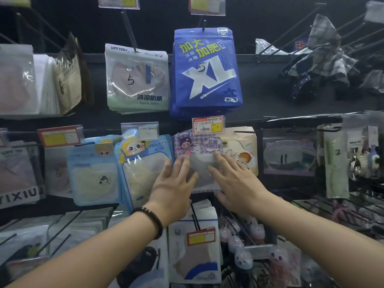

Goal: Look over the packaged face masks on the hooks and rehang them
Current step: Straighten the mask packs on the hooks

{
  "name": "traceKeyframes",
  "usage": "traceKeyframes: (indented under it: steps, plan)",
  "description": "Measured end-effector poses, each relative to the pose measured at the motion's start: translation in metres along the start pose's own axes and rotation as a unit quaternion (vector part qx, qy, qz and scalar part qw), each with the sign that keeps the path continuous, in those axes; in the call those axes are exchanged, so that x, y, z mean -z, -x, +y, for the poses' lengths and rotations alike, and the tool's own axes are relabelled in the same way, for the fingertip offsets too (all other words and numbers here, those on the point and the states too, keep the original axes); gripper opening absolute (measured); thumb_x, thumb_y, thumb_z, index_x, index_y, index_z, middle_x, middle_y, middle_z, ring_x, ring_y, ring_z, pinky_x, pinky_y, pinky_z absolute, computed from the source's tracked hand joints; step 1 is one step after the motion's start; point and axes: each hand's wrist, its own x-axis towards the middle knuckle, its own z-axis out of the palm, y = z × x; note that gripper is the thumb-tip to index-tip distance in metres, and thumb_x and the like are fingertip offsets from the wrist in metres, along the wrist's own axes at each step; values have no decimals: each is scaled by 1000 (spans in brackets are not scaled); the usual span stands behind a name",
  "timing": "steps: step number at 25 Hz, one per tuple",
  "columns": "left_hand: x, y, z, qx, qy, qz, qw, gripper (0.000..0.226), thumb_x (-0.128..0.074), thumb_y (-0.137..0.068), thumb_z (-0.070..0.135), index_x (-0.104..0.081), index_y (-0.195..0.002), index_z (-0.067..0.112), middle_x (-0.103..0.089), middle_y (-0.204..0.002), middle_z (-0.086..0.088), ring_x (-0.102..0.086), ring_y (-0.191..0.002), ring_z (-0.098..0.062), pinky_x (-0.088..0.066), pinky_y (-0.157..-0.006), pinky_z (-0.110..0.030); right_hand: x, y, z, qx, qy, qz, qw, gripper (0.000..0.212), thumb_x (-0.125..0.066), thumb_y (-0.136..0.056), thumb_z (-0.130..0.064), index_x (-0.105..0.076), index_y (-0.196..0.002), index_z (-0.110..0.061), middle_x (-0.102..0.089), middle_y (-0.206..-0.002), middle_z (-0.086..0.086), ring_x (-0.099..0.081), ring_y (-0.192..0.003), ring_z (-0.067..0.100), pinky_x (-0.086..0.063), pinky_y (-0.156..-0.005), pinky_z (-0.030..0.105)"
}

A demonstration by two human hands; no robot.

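A purple checked children's mask pack (pixel 197 146) with a cartoon girl hangs on a hook in the middle row, under a red and white price tag (pixel 207 125). My left hand (pixel 174 183) lies flat on its lower left part, fingers straight. My right hand (pixel 232 179) lies flat on its lower right part, fingers spread. Both hands cover much of the pack's clear window. Beside it on the left hangs a blue panda mask pack (pixel 143 163), and on the right a cream pack (pixel 243 148).
Above hang a blue XL pack (pixel 205 69) and a white-green UPF100+ mask pack (pixel 137 80). More packs fill the hooks at left and below. Bare black hook rods (pixel 291 34) jut out at upper right, with hair clips (pixel 359 161) at far right.
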Motion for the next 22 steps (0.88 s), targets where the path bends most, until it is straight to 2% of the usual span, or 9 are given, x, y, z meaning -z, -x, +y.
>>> traceKeyframes:
  steps: [1, 4, 7, 14, 18, 22]
  plan:
    - [0, -7, 0, 4, -4, -9, 1000, 82, -46, -104, 57, -13, -169, 18, 9, -174, -29, 3, -163, -47, 4, -126, -66, -2, -5, 0, -1, 3, 0, 1000, 75, -53, -101, -45, -32, -168, -18, -5, -179, 25, -9, -166, 43, -25, -132, 59]
    - [-2, -24, 2, 15, -23, -42, 999, 84, -51, -102, 56, -15, -167, 17, 4, -175, -28, 2, -163, -47, 5, -125, -67, -6, -21, 2, -3, 4, -22, 1000, 75, -51, -103, -47, -27, -169, -18, 1, -180, 23, -3, -167, 41, -22, -133, 57]
    - [-4, -36, 6, 23, -38, -67, 997, 86, -52, -101, 55, -14, -168, 16, 2, -175, -30, 2, -162, -49, 8, -124, -68, -11, -32, 3, -10, -10, -25, 1000, 75, -54, -102, -45, -30, -167, -17, -1, -180, 21, -4, -167, 40, -23, -133, 57]
    - [-2, -52, 13, 40, -47, -79, 995, 78, -55, -101, 50, -26, -163, 12, -15, -172, -33, -10, -160, -52, 5, -125, -70, -22, -49, 4, -21, -17, -50, 998, 75, -56, -103, -46, -27, -167, -18, 5, -180, 19, 0, -167, 38, -18, -132, 55]
    - [-2, -50, 11, 33, -44, -61, 997, 75, -54, -101, 48, -28, -162, 12, -15, -173, -30, -5, -162, -50, 7, -125, -70, -17, -45, 3, -20, -28, -41, 999, 76, -55, -103, -45, -26, -168, -19, 4, -181, 19, -1, -168, 37, -18, -133, 54]
    - [14, -24, 7, 11, -18, 13, 1000, 72, -50, -103, 45, -27, -163, 13, -6, -176, -25, 6, -164, -44, 8, -125, -67, 1, -25, -3, -5, -54, 1, 999, 71, -57, -103, -41, -31, -165, -21, -9, -180, 17, -11, -167, 35, -25, -131, 50]
